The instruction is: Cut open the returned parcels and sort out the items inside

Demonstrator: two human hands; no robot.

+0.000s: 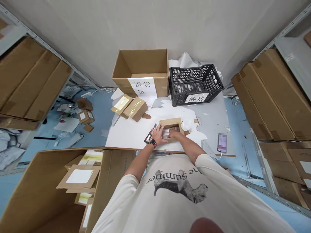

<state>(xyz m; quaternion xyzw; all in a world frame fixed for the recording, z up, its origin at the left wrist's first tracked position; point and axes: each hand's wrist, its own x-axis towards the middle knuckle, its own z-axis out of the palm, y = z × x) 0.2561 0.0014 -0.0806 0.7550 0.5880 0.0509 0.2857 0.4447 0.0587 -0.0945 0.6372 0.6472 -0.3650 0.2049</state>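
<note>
A small open cardboard box (172, 121) sits near the front edge of the white-covered table. My left hand (158, 134), with a dark watch on its wrist, grips the box at its left side, thumb along the near side and fingers spread at the wall. Inside the box is my right hand (177, 133), fingers bent down and partly hidden. A pale, whitish item (166, 132) shows between the hands in the box; its kind is unclear. Dark and red slim items (150, 133) lie beside my left hand. Crumpled clear plastic (188, 124) touches the box's right side.
Behind stand a large open carton (116, 83) with a paper sign and a black plastic crate (173, 98). Two taped parcels (134, 109) lie at left. A phone (222, 143) lies at right. A big carton (36, 181) with parcels stands lower left; loaded shelves flank both sides.
</note>
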